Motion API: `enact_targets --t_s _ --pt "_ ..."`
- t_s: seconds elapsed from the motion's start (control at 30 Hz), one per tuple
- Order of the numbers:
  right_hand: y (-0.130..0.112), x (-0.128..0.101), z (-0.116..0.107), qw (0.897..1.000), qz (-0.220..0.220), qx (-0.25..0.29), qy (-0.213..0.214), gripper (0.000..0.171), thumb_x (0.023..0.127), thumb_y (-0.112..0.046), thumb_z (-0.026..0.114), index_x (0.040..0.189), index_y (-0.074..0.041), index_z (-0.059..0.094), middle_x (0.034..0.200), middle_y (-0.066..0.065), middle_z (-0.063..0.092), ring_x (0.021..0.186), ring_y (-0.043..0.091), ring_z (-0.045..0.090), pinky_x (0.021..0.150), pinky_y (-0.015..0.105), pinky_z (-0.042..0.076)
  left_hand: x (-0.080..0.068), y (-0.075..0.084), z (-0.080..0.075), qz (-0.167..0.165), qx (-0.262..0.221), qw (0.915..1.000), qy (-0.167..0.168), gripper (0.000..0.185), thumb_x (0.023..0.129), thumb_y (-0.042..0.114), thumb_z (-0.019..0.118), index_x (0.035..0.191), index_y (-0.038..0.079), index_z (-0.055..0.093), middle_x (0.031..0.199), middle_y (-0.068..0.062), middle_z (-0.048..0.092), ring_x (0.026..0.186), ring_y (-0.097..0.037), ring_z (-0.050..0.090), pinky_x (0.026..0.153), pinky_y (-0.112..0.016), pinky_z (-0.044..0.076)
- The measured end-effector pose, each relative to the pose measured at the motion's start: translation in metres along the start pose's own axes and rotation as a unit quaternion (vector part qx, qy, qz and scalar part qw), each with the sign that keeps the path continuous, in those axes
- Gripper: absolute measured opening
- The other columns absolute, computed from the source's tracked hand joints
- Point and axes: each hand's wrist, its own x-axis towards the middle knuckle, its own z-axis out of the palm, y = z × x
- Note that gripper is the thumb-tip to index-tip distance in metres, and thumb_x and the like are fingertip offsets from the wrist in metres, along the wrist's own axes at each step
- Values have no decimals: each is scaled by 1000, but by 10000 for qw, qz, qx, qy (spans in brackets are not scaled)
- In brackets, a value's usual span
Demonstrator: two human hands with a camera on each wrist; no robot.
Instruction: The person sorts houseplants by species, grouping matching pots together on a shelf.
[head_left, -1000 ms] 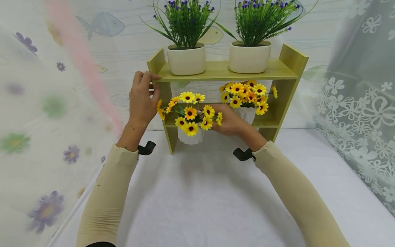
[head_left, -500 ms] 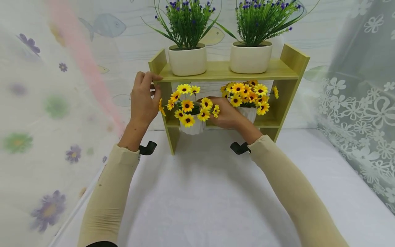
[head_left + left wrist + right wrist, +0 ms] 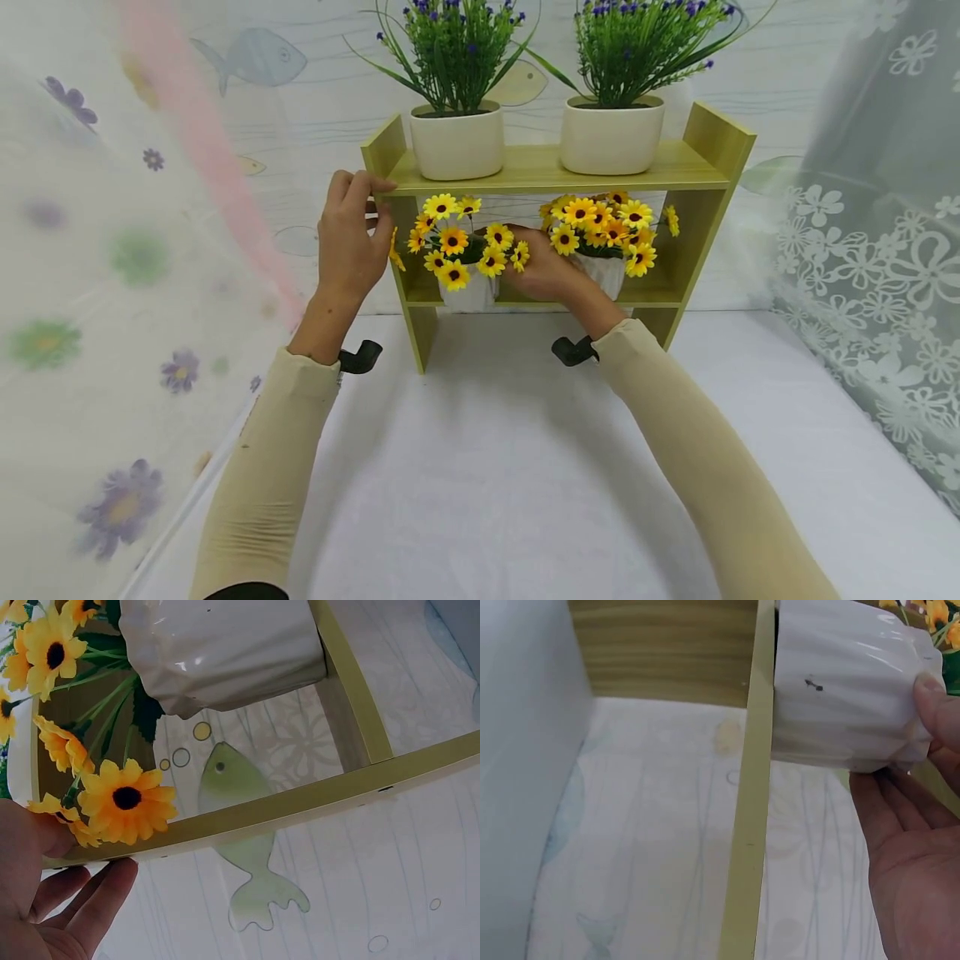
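Observation:
A white ribbed pot (image 3: 467, 292) of yellow daisy-like flowers (image 3: 453, 242) sits at the left of the lower board of a small pale-green wooden shelf (image 3: 540, 175). My right hand (image 3: 542, 271) holds this pot from its right side, and in the right wrist view the thumb presses on the pot (image 3: 847, 682) where it crosses the board's front edge (image 3: 751, 787). I cannot tell whether the pot's base rests on the board. My left hand (image 3: 351, 237) grips the shelf's left side panel near its top, its fingers (image 3: 82, 900) lying under the panel edge.
A second white pot (image 3: 600, 273) of yellow flowers stands at the right of the lower board. Two cream pots (image 3: 457, 142) (image 3: 611, 133) with green purple-flowered plants stand on top. The shelf stands on a white cloth (image 3: 510, 467). Sheer flowered curtains (image 3: 870, 250) hang on both sides.
My right hand has carried the yellow-flower pot up and back, from in front of the shelf into the lower board's left half. My left hand has kept its hold on the side panel.

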Motion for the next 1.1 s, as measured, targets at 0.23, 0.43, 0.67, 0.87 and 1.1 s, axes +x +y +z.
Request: enact_targets --t_s 0.23,0.43,0.67,0.87,1.1 --pt "3 -1 5 9993 -121 248 267 49 97 2 57 144 13 52 157 29 45 150 40 40 121 54 38 -1 0 2 -16 -3 10000 -13 22 105 7 58 125 8 67 116 -16 53 109 -30 72 90 -38 65" --pt "3 -11 10 9979 -47 416 501 62 101 0 56 160 5 38 148 31 52 122 38 59 100 46 53 0 0 2 -19 -34 10000 12 22 105 8 58 125 8 67 118 -16 53 109 -30 71 91 -40 65" --pt "5 -22 18 9917 313 1070 637 55 104 -9 57 155 -1 39 140 20 54 122 29 61 95 33 56 -1 -1 1 -21 -73 10000 32 21 106 8 58 125 8 67 118 -16 54 108 -29 71 91 -41 65" --pt "11 -45 22 9899 279 1298 490 62 105 -23 68 154 1 37 164 19 42 149 29 48 118 43 48 -3 -1 1 -19 -71 10000 41 21 106 8 59 125 7 67 119 -17 54 110 -30 71 91 -40 65" --pt "15 -70 20 9940 -228 962 466 65 104 -17 71 158 0 40 162 17 47 149 32 48 122 42 44 -2 0 1 36 -60 9999 74 21 105 7 60 125 7 67 119 -17 54 109 -29 72 90 -40 65"
